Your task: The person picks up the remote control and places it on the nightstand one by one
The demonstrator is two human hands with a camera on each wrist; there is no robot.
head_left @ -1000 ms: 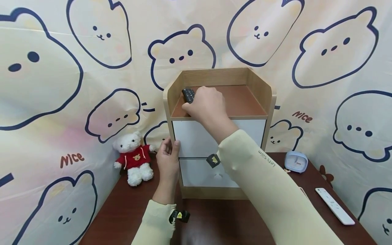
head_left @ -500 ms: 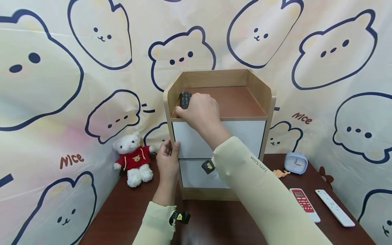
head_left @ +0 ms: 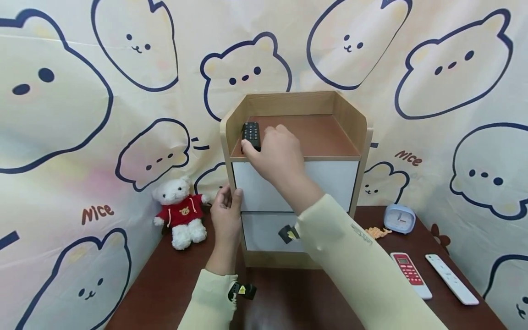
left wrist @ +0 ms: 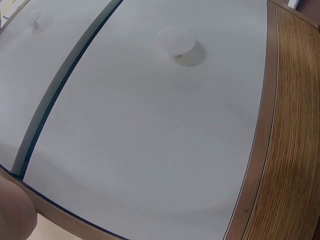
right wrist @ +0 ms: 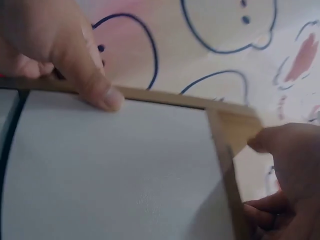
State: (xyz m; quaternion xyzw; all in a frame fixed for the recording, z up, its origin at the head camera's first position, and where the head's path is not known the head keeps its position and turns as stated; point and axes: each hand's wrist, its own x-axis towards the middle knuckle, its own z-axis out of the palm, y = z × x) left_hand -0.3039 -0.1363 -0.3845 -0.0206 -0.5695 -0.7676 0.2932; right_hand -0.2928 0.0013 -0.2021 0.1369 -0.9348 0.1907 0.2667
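Observation:
A small wooden cabinet with two white drawer fronts stands on the table. On the left of its brown top shelf lies a black remote control. My right hand is over the shelf's front edge, thumb extended at the remote's near end and fingers bent to its right. My left hand holds the cabinet's left side, thumb on the front edge and fingers behind. In the left wrist view, a round white knob shows on a drawer front. The right wrist view shows both hands at the cabinet.
A white teddy bear in a red hoodie sits on the dark table at left. At right are a blue clock, a crumpled orange item, a red-and-white calculator-like device and a white remote control. A patterned curtain hangs behind.
The black remote has gone from tilted in my right hand to lying straight at the shelf's left. My right fingers have loosened from it. The left hand has stayed on the cabinet.

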